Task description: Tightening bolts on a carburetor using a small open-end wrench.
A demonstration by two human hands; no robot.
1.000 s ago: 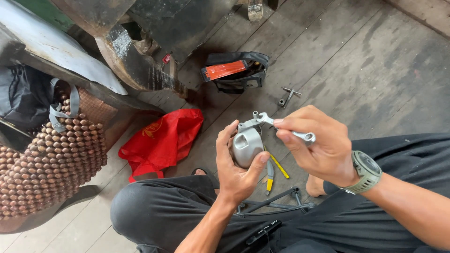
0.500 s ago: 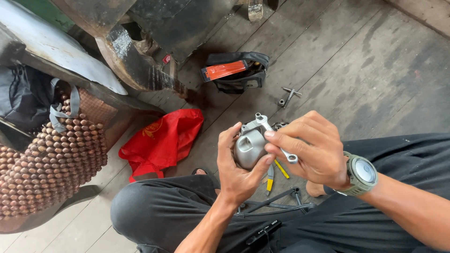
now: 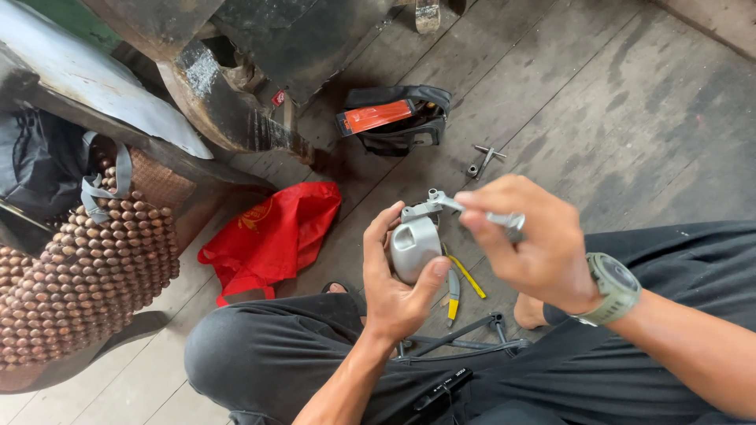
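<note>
Grip of left hand clamped round grey metal housing, held above the lap. Right hand pinched shut on small wrench, its head seated on the fitting at the housing's top. Best kept square on that fitting, housing braced hard, turned in short arcs. Below: yellow-handled pliers on wooden floor; red bag left.

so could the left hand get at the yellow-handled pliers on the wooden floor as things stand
Probably not right away. The left hand is wrapped around a rounded grey metal part, so it is full. The yellow-handled pliers lie on the wooden floor just beneath it, with nothing covering them; the hand would first have to let go.
</note>
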